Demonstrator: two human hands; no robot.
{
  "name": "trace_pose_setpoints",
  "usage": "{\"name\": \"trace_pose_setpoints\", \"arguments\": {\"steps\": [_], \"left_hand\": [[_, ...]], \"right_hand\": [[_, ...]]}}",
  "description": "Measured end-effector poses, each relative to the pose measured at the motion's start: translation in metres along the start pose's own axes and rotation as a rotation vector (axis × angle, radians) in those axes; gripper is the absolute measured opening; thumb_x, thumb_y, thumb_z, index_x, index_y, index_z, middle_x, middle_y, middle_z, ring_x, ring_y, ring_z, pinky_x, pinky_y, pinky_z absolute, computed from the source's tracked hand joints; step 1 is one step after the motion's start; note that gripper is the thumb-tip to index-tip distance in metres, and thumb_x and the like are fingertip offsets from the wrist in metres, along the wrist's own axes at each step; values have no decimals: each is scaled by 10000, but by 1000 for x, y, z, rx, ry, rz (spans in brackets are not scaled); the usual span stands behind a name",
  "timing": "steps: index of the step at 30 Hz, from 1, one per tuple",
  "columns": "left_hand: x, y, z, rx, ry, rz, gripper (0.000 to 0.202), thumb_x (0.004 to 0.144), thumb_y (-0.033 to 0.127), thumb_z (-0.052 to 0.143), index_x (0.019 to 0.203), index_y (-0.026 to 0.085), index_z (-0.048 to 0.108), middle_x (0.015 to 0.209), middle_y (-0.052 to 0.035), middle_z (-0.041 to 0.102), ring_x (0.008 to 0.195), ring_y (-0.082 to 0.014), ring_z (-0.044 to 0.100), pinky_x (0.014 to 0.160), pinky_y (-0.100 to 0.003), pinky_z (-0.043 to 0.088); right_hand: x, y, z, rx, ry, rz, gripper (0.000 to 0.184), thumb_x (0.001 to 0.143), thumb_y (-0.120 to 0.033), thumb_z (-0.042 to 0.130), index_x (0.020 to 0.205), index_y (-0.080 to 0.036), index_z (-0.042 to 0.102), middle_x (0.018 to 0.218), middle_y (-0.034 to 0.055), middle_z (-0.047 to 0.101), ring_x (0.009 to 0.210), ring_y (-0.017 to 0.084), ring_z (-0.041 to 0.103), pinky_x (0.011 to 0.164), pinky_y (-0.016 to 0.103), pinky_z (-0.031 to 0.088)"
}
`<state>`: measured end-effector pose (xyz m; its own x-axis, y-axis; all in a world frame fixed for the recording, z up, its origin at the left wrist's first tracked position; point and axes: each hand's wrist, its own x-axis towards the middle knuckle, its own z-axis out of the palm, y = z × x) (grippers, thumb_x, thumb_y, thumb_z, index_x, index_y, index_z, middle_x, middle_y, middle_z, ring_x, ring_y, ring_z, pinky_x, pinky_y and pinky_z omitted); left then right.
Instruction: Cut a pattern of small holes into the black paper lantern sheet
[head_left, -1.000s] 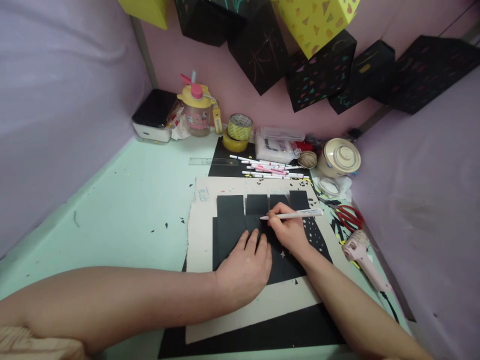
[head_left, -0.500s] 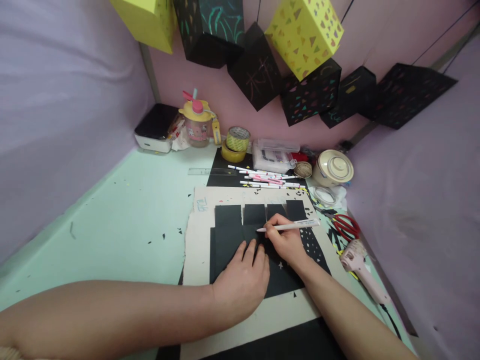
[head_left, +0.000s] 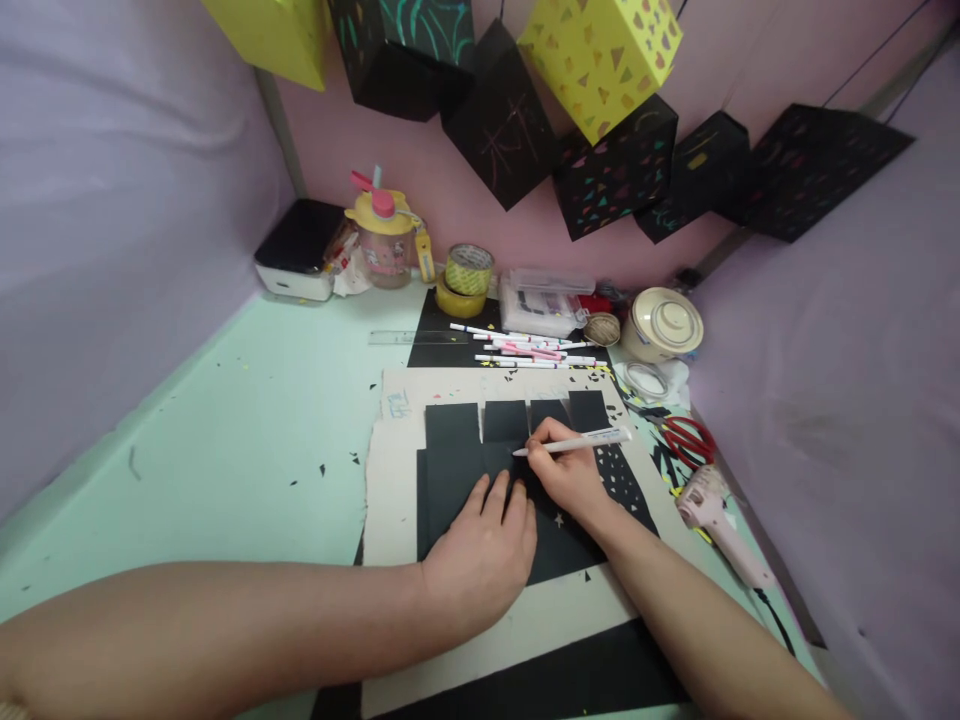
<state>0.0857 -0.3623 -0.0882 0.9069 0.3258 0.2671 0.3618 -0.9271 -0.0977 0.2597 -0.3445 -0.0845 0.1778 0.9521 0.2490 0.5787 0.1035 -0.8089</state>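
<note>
A sheet of black paper (head_left: 457, 490) with tabs along its far edge lies on a pale cardboard sheet (head_left: 394, 470). My left hand (head_left: 484, 545) rests flat on the black paper, fingers stretched out and slightly apart. In my right hand (head_left: 566, 475) is a white pen (head_left: 592, 438), held in a writing grip, its tip at the paper just beyond my left fingertips. Small cut-out holes, including a star, show in the paper's right part near my right wrist. Any mark under the pen tip is too faint to make out.
White markers (head_left: 525, 348) lie beyond the cardboard, near tape rolls (head_left: 466, 275) and a clear plastic box (head_left: 541, 305). At right are red-handled scissors (head_left: 688, 440) and a pink glue gun (head_left: 720, 525). Black and yellow paper boxes (head_left: 615, 170) hang overhead.
The pen has tilted slightly, its tip staying near the same spot on the paper. My left hand keeps its place on the sheet. The whole view has shifted a little.
</note>
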Motion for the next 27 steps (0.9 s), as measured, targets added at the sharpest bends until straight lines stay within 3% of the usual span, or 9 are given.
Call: {"name": "trace_pose_setpoints", "arguments": {"steps": [13,18,20,21,23,27], "left_hand": [[-2,0,2,40,-22,5,421,967,308,394,1227,38,587,1247,-197,611,1169,-346,569,974,-478,446],[2,-15,-22,-64,-97,46,411,952,363,437,1174,53,590,1173,-182,630,1127,-312,586,951,-432,478],[3,-38,-39,-192,-123,68,370,930,411,480,1120,126,621,1180,-132,637,1159,-270,570,959,-375,482],[4,-55,-48,-223,-115,-11,337,910,408,517,1105,159,634,1184,-109,643,1149,-243,579,959,-347,485],[5,-102,-65,-214,-91,-393,304,858,390,600,1117,238,644,1217,-39,642,1147,-197,584,988,-299,471],[11,-220,-92,-41,3,-833,385,886,277,566,1246,143,569,1345,-145,528,1265,-280,485,1075,-427,393]], "right_hand": [[0,6,2,-12,-15,-60,199,789,-231,500,595,-224,453,519,-43,446,501,136,446,503,259,353],[-1,9,1,89,32,0,227,812,-276,506,593,-224,475,509,-39,446,483,137,426,481,260,344],[-1,8,0,144,93,76,248,830,-316,516,602,-223,487,501,-40,451,464,132,411,463,255,332],[-1,7,0,165,117,109,259,835,-335,522,605,-221,491,498,-41,453,460,130,407,459,253,328],[-1,5,0,191,141,141,273,841,-355,532,609,-217,495,505,-40,461,471,128,411,472,250,332],[0,4,3,200,125,106,279,850,-361,530,616,-213,494,522,-40,450,512,133,423,518,253,345]]}}
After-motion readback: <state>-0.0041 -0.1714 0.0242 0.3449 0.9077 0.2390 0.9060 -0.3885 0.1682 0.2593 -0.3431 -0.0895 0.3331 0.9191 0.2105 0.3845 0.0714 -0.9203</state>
